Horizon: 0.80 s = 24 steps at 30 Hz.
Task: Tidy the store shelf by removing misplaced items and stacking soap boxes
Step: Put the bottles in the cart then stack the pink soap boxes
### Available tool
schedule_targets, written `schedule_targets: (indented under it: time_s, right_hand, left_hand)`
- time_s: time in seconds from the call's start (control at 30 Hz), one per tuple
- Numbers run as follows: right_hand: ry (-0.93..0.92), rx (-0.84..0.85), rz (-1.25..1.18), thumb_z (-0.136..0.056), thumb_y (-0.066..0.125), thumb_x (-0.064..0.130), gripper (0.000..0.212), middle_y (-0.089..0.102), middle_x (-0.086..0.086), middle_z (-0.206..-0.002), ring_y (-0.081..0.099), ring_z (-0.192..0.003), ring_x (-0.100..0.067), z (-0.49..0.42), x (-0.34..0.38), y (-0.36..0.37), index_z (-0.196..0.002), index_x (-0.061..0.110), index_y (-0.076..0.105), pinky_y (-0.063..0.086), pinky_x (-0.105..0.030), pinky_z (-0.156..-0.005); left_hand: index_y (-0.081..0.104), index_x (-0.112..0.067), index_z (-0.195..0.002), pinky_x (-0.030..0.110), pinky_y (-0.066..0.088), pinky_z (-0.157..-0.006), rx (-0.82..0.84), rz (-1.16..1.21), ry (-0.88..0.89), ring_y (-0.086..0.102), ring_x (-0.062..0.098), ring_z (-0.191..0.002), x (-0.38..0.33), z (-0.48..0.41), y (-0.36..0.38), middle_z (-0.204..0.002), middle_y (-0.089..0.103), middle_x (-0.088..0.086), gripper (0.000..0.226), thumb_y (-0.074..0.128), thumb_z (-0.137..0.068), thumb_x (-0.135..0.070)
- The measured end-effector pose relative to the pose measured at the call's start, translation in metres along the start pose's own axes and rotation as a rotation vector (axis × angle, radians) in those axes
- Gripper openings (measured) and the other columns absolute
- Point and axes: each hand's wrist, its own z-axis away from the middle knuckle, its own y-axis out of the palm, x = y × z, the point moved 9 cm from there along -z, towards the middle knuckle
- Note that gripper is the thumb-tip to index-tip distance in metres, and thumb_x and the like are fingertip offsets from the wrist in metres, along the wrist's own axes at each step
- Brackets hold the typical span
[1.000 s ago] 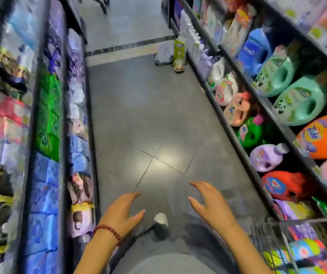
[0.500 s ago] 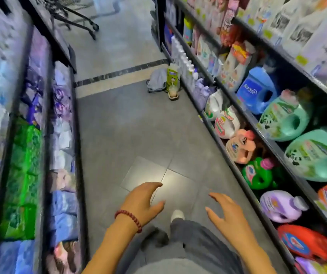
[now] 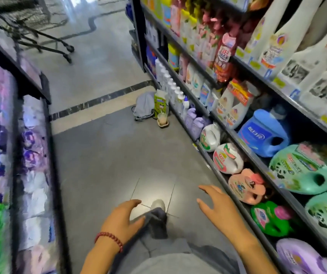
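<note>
Two empty, slack-fingered hands: left hand (image 3: pixel 122 220) over the floor (image 3: pixel 109 155), right hand (image 3: pixel 220 209) near the shelf (image 3: pixel 291 197).

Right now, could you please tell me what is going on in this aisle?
A person stands in a store aisle, one foot forward. The left hand, with a red bead bracelet, and the right hand are both open and hold nothing. Detergent jugs fill the shelves on the right. A grey bag, a green carton and a cup sit on the floor ahead, beside that shelving. Nothing is being handled.
</note>
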Motion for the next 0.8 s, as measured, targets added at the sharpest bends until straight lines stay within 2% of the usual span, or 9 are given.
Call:
schedule_targets:
  time_s: [0.17,0.33,0.4,0.47,0.57,0.63,0.7,0.77,0.8]
  right_hand:
    - [0.183,-0.065,-0.011,-0.088,0.063,0.024,0.041,0.053,0.0,-0.129,0.05,-0.12,-0.017,-0.057,-0.021,-0.014,-0.128,0.015,0.054,0.031,-0.015,-0.096]
    - [0.379,-0.17,-0.025,-0.088,0.062,0.029,0.042,0.053,0.002,-0.129,0.05,-0.121,-0.018,-0.088,-0.057,-0.046,-0.128,0.018,0.054,0.036,-0.025,-0.098]
    - [0.419,-0.253,0.005,-0.085,0.066,0.029,0.037,0.062,-0.002,-0.119,0.059,-0.111,-0.018,-0.104,-0.069,-0.067,-0.119,0.015,0.061,0.04,-0.025,-0.091]
    - [0.452,-0.395,0.001,-0.076,0.066,0.036,0.031,0.071,-0.004,-0.095,0.066,-0.087,-0.016,-0.12,-0.08,-0.095,-0.101,0.017,0.069,0.042,-0.019,-0.078]
    - [0.353,-0.522,-0.109,-0.065,0.073,0.037,0.041,0.068,0.01,-0.082,0.06,-0.076,0.001,-0.151,-0.068,-0.155,-0.102,0.035,0.057,0.033,0.002,-0.078]
    - [0.275,-0.676,-0.133,-0.068,0.062,0.048,0.034,0.064,0.021,-0.089,0.056,-0.088,0.005,-0.166,-0.046,-0.219,-0.101,0.051,0.055,0.035,0.0,-0.081]
    - [0.201,-0.802,-0.118,-0.07,0.055,0.052,0.028,0.062,0.02,-0.099,0.056,-0.094,0.002,-0.18,-0.019,-0.286,-0.097,0.045,0.063,0.037,-0.007,-0.083]
    - [0.07,-0.962,-0.069,-0.076,0.054,0.045,0.035,0.064,0.011,-0.102,0.055,-0.095,0.005,-0.184,0.016,-0.355,-0.101,0.025,0.067,0.036,-0.004,-0.084]
    - [-0.009,-1.032,-0.024,-0.08,0.054,0.04,0.031,0.064,0.011,-0.102,0.055,-0.095,0.008,-0.184,0.037,-0.389,-0.103,0.023,0.066,0.036,-0.003,-0.085]
  left_hand:
    - [0.039,-0.028,-0.139,0.015,0.03,-0.102,0.04,-0.116,0.224,0.042,0.006,-0.129,-0.066,-0.107,-0.061,-0.142,0.044,-0.01,0.051,0.053,-0.092,-0.041]
    - [0.039,-0.027,-0.14,0.017,0.03,-0.101,0.085,-0.218,0.472,0.042,0.01,-0.13,-0.164,-0.197,-0.093,-0.142,0.045,-0.007,0.05,0.053,-0.093,-0.039]
    - [0.04,-0.027,-0.14,0.018,0.03,-0.101,0.102,-0.253,0.566,0.042,0.011,-0.13,-0.203,-0.228,-0.097,-0.141,0.046,-0.007,0.051,0.053,-0.092,-0.039]
    - [0.041,-0.026,-0.139,0.016,0.03,-0.1,0.107,-0.275,0.656,0.043,0.01,-0.129,-0.241,-0.255,-0.099,-0.14,0.048,-0.007,0.053,0.053,-0.09,-0.043]
    - [0.05,-0.025,-0.132,0.012,0.032,-0.093,0.085,-0.233,0.809,0.05,0.01,-0.122,-0.309,-0.281,-0.118,-0.13,0.056,-0.008,0.073,0.035,-0.072,-0.064]
    - [0.058,-0.024,-0.124,0.011,0.036,-0.086,0.021,-0.138,0.92,0.055,0.009,-0.112,-0.361,-0.29,-0.147,-0.119,0.062,-0.01,0.071,0.035,-0.07,-0.063]
    - [0.064,-0.02,-0.116,0.013,0.042,-0.084,-0.122,-0.016,1.108,0.057,0.007,-0.101,-0.417,-0.289,-0.19,-0.111,0.064,-0.01,0.054,0.047,-0.078,-0.053]
    - [0.066,-0.012,-0.112,0.019,0.045,-0.084,-0.303,0.085,1.299,0.056,0.009,-0.098,-0.468,-0.279,-0.236,-0.108,0.066,-0.001,0.044,0.053,-0.082,-0.041]
    - [0.065,-0.008,-0.112,0.02,0.045,-0.087,-0.395,0.125,1.39,0.056,0.01,-0.1,-0.492,-0.272,-0.257,-0.109,0.066,0.003,0.041,0.055,-0.083,-0.036]
